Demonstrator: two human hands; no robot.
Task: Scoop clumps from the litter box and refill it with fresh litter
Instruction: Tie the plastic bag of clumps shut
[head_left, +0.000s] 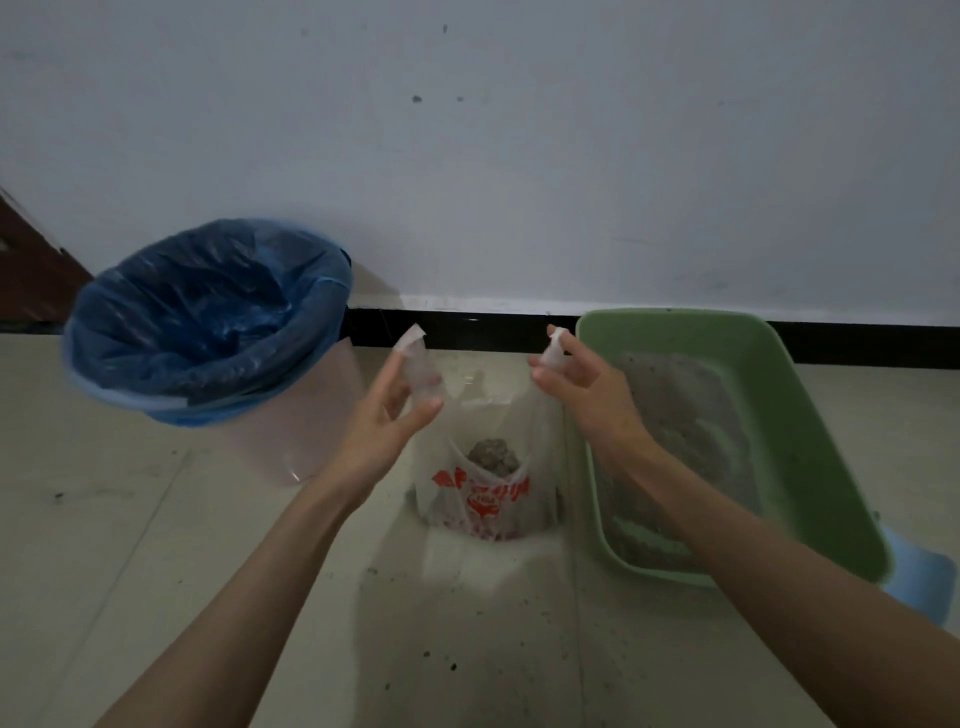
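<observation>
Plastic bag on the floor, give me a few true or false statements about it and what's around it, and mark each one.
1. Each hand holds one handle of the plastic bag. True: the left hand and right hand each hold a handle.
2. The bag is empty. False: a grey clump lies inside.
3. The litter box is green. True.
4. The bin has a red liner. False: the liner is blue.
5. The bag sits inside the litter box. False: it is between the bin and the box.
</observation>
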